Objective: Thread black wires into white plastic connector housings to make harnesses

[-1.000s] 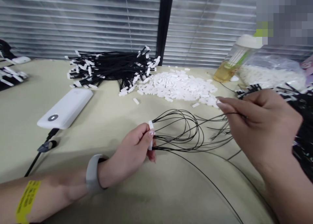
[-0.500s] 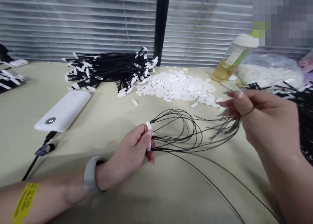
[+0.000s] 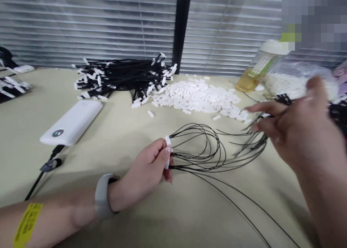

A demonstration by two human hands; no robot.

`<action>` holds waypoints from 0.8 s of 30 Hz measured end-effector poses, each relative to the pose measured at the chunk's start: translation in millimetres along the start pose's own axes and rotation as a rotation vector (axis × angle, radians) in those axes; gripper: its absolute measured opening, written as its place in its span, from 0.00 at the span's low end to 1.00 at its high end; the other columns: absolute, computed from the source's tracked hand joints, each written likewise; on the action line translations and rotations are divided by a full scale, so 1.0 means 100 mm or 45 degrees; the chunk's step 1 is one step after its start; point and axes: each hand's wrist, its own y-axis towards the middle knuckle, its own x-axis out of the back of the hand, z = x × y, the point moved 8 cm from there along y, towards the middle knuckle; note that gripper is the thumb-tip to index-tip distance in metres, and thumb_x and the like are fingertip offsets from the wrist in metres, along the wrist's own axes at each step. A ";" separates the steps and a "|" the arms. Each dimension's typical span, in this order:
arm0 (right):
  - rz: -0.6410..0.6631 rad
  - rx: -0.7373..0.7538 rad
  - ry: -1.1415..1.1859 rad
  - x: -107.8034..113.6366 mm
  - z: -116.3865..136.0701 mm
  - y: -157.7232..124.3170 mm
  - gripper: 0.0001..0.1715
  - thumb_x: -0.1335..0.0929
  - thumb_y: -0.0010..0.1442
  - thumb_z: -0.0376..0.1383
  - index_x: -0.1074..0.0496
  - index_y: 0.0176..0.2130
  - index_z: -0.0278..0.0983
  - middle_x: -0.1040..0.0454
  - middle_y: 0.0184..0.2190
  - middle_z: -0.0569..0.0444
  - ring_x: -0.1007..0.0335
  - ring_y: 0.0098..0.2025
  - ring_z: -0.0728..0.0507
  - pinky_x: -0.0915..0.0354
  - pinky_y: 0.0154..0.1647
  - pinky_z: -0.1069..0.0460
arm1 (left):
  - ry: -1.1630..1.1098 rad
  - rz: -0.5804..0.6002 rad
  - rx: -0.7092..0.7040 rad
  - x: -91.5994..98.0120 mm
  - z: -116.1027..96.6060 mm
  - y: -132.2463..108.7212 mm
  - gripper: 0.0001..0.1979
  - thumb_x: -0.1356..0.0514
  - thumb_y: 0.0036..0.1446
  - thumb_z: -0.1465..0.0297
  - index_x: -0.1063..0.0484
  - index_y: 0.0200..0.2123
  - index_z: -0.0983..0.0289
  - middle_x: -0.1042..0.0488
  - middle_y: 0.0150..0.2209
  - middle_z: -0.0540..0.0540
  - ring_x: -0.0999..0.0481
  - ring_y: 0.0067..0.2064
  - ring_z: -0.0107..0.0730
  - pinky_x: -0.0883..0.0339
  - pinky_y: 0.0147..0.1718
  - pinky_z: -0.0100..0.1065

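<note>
Head view.

Surroundings: a pile of white connectors [image 3: 197, 96] is lying beyond the fingertips of both hands. A bundle of black wires [image 3: 121, 76] with white ends is sitting behind it to the left. A white power bank [image 3: 72, 122] is resting well left of the left fingers, its cable [image 3: 43, 172] trailing toward the table [image 3: 135, 222] edge. A bottle [image 3: 258, 69] and a plastic bag [image 3: 292, 82] are standing just behind the right fingers. Nothing is blocking either hand.

Change: the right hand [image 3: 298, 129] has lifted and rolled since half a second ago, thumb now up near the bag. The left hand [image 3: 148, 168] has stayed put.

Pose: the left hand, wearing a grey wristband [image 3: 103, 196], is lying on the table, its thumb and fingers pinching a white connector [image 3: 168, 152] upright. Loose black wires [image 3: 208, 150] are looping from the connector to the right fingertips. The right hand is blurring in motion, fingers partly stretched out among the wire ends. Whether they are gripping cannot be told.
</note>
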 end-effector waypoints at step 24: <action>0.571 0.621 -0.964 -0.91 0.47 -0.75 0.35 0.42 0.60 0.38 0.61 0.61 0.29 0.30 0.32 0.47 0.38 0.19 0.49 0.40 0.19 0.53 | 0.024 0.050 -0.015 -0.04 0.01 0.00 0.13 0.55 0.60 0.63 0.44 0.26 0.62 0.39 0.24 0.44 0.34 0.21 0.20 0.38 0.22 0.27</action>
